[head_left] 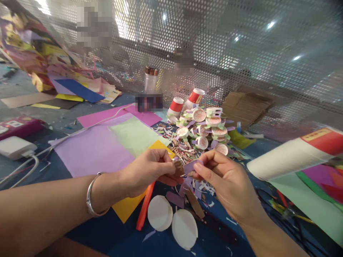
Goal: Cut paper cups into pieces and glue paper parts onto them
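In the middle of the head view, my left hand (154, 169) pinches a small brown cardboard piece (179, 167) between thumb and fingers. My right hand (222, 175) grips a narrow purple paper strip (189, 166), whose left end meets or nearly meets the cardboard. Below them lie purple paper scraps (174, 199), a brown cardboard strip (194, 203) and two white paper discs (160, 213), (184, 229). An orange-red stick-like tool (145, 210) rests left of the discs, partly on a yellow-orange sheet (124, 208).
Beyond my hands sit a pile of paper-cup bases with strips (202, 130) and two red-and-white cups (176, 106). A long stack of cups (292, 157) lies at right. Purple paper (93, 153), a white charger (16, 147) and its cable are at left. A perforated metal screen (214, 46) stands behind.
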`<control>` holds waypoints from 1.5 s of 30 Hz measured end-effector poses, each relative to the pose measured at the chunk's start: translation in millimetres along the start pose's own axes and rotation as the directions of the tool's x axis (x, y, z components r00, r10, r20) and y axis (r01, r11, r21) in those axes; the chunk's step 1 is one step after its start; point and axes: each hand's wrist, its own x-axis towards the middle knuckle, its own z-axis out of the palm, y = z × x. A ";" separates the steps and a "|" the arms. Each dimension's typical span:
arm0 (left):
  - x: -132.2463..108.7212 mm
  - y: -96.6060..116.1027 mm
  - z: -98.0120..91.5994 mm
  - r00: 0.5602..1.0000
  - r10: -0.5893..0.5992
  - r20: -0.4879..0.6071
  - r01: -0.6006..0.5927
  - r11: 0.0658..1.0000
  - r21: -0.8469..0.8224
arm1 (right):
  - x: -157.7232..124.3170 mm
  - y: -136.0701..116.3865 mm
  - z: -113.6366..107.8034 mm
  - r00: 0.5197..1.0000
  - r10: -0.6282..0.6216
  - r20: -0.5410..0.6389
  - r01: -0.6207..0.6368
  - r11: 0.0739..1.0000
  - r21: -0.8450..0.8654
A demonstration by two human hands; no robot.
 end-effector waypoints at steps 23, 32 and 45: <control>-10.8 -7.9 3.6 0.987 0.038 0.156 -0.032 0.999 -0.040 | -2.2 -5.8 12.8 0.999 -0.037 0.000 0.037 0.993 -0.115; -9.2 -6.0 6.3 0.993 0.022 0.119 -0.022 1.000 -0.007 | -3.8 -7.6 12.1 0.999 -0.046 -0.009 0.044 0.987 -0.152; -9.1 -6.2 2.7 0.991 0.093 0.093 -0.105 0.986 0.132 | -5.2 -8.2 15.8 0.996 -0.080 0.029 0.084 0.976 -0.202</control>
